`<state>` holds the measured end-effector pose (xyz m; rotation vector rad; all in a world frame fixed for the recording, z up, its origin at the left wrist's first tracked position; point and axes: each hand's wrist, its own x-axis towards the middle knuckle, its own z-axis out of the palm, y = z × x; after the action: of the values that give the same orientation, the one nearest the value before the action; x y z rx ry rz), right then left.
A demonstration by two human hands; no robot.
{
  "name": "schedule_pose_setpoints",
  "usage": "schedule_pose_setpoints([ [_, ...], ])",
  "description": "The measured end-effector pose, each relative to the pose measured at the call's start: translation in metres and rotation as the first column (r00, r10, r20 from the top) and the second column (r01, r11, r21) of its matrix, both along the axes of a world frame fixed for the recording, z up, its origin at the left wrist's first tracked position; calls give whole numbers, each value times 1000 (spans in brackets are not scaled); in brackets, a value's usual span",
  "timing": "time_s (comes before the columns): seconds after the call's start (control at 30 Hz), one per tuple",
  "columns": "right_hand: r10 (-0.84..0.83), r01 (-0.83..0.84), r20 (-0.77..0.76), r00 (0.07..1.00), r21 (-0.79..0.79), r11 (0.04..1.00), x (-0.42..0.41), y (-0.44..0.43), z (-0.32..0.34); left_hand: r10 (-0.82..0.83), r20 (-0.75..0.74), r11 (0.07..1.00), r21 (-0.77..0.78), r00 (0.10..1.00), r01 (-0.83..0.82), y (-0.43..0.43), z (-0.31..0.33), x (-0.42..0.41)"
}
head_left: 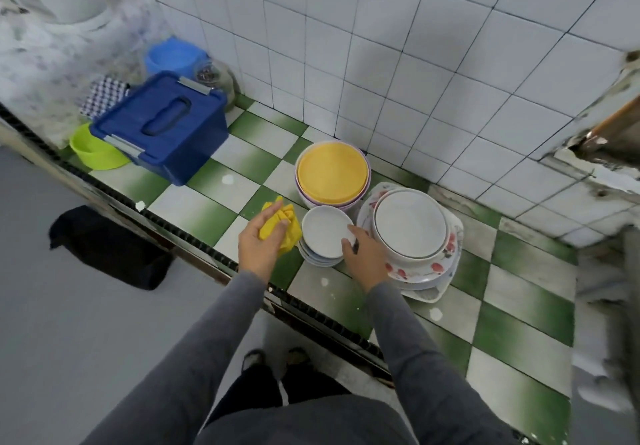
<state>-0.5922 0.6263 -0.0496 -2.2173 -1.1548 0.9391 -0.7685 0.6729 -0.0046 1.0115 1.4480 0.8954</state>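
Note:
My left hand [259,243] grips a crumpled yellow cloth [284,224] just left of a stack of small white plates [325,233]. At the right rim of the top small plate lies my right hand [363,254], its fingers curled round the edge. Behind the small plates stands a stack of bowls topped by a yellow plate [332,172]. To the right sits a large white bowl [410,223] on flowered plates [440,264].
The dishes stand on a green-and-white checkered counter [519,316] against a white tiled wall [381,63]. At the far left are a blue lidded box [162,126], a lime green bowl [93,153], a blue tub [173,58] and a glass jar [214,75].

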Motion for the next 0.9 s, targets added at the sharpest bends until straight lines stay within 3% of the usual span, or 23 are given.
schedule_pose_setpoints([
  [0.37,-230,231,-75,970,16,973,-14,2,-1,-185,69,982,-20,980,187,49,3,-14],
  [0.9,-372,374,-30,928,100,922,-22,11,9,-401,80,914,-32,912,405,85,-6,-24],
])
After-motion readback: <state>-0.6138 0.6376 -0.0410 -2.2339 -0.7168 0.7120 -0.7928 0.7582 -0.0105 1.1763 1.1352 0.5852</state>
